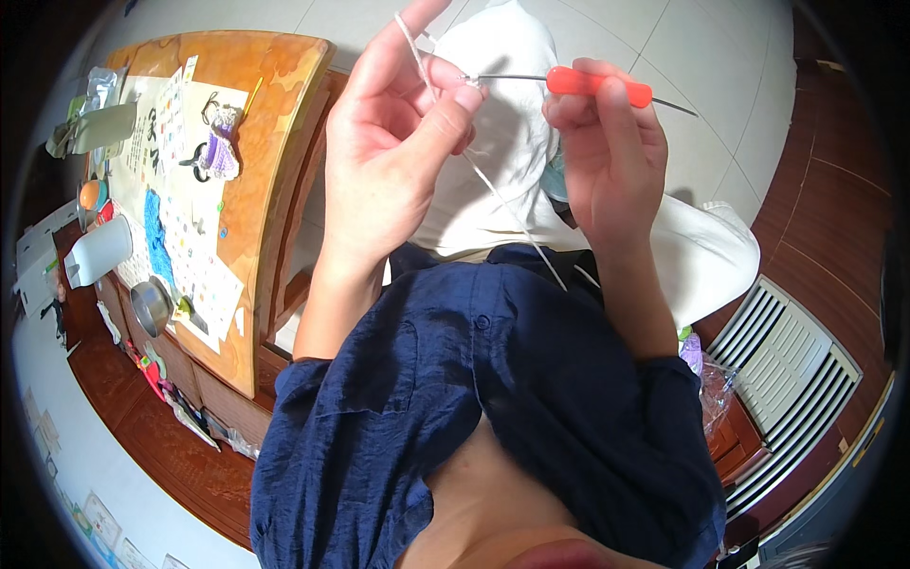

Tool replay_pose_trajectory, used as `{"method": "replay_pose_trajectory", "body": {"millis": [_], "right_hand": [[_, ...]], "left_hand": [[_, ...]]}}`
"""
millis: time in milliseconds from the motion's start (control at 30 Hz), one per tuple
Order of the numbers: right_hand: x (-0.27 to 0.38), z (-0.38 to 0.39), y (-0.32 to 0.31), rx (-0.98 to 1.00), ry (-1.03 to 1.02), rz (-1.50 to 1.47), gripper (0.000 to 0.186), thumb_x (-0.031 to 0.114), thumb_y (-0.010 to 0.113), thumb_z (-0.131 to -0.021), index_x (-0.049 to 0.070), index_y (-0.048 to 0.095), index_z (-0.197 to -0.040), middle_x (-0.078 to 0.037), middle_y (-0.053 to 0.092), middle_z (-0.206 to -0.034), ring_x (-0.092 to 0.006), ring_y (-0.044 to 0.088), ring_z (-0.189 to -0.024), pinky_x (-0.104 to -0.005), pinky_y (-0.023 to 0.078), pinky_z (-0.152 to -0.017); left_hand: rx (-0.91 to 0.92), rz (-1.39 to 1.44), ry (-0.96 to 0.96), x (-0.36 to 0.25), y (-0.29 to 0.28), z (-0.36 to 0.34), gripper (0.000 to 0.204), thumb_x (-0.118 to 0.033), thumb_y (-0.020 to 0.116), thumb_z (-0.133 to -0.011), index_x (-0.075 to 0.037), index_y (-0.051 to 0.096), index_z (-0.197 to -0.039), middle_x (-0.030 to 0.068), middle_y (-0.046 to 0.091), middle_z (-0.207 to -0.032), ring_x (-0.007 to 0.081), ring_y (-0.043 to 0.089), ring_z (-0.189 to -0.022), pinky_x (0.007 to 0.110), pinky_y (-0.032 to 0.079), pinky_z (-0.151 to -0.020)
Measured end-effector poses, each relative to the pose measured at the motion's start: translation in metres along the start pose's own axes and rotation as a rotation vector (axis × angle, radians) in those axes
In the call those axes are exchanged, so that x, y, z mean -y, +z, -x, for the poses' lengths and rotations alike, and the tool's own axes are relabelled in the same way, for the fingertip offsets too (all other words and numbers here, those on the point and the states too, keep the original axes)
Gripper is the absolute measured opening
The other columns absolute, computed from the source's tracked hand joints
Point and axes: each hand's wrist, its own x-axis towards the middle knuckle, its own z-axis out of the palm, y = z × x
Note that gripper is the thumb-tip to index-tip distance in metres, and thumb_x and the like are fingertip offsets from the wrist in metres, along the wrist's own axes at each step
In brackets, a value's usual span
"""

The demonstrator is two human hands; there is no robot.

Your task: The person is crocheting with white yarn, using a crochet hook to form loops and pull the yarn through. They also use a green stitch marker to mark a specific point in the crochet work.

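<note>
My left hand [389, 161] pinches a small bit of white crochet work [472, 82] between thumb and fingers, with white yarn [502, 197] looped over a raised finger and trailing down toward my navy shirt. My right hand [611, 166] grips a crochet hook by its red handle [573, 82]. The hook's thin metal shaft runs leftward into the white work at my left thumb, and its back end sticks out to the right. Below both hands are my legs in white trousers [711, 247].
At left, a wooden table [280, 71] holds papers, a purple-and-white crochet piece [220, 147], blue crochet [156, 237], scissors, a metal bowl [150, 305] and white containers [100, 251]. At lower right is a slatted light panel [782, 370] beside bagged yarn [706, 379]. Tiled floor shows beyond my knees.
</note>
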Motion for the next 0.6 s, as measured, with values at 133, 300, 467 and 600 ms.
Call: {"method": "replay_pose_trajectory", "body": {"millis": [133, 300, 467, 600], "right_hand": [[-0.002, 0.0, 0.005, -0.039, 0.125, -0.199, 0.031, 0.022, 0.051, -0.103, -0.003, 0.062, -0.118, -0.011, 0.071, -0.099, -0.0158, 0.065, -0.086, -0.0298, 0.049, -0.083], [-0.002, 0.001, 0.008, -0.066, 0.131, -0.166, 0.033, 0.024, 0.051, -0.103, -0.003, 0.061, -0.12, -0.011, 0.071, -0.098, -0.0158, 0.065, -0.086, -0.0292, 0.048, -0.083], [-0.001, 0.003, 0.011, -0.095, 0.154, -0.212, 0.033, 0.026, 0.052, -0.103, -0.001, 0.062, -0.119, -0.01, 0.071, -0.099, -0.0151, 0.064, -0.086, -0.0292, 0.046, -0.082], [-0.005, 0.003, 0.006, -0.04, 0.237, -0.347, 0.032, 0.026, 0.052, -0.102, 0.0, 0.063, -0.118, -0.009, 0.071, -0.1, -0.0146, 0.063, -0.084, -0.0295, 0.045, -0.082]], "left_hand": [[-0.022, -0.006, -0.014, -0.002, 0.001, -0.001, 0.064, 0.001, 0.061, -0.092, 0.003, 0.031, -0.149, -0.0004, 0.059, -0.085, 0.0053, 0.055, -0.07, 0.019, 0.045, -0.064], [-0.026, -0.002, -0.05, 0.0, 0.0, -0.001, 0.064, 0.002, 0.061, -0.092, 0.003, 0.032, -0.148, -0.0004, 0.059, -0.085, 0.0055, 0.055, -0.07, 0.019, 0.045, -0.064], [-0.003, 0.071, -0.042, 0.002, -0.001, -0.001, 0.063, 0.002, 0.061, -0.091, 0.003, 0.032, -0.148, -0.001, 0.059, -0.085, 0.0054, 0.055, -0.071, 0.019, 0.044, -0.064], [0.006, 0.051, -0.083, 0.004, -0.003, -0.002, 0.064, 0.004, 0.06, -0.091, 0.003, 0.033, -0.148, -0.001, 0.059, -0.086, 0.0051, 0.055, -0.071, 0.019, 0.044, -0.065]]}}
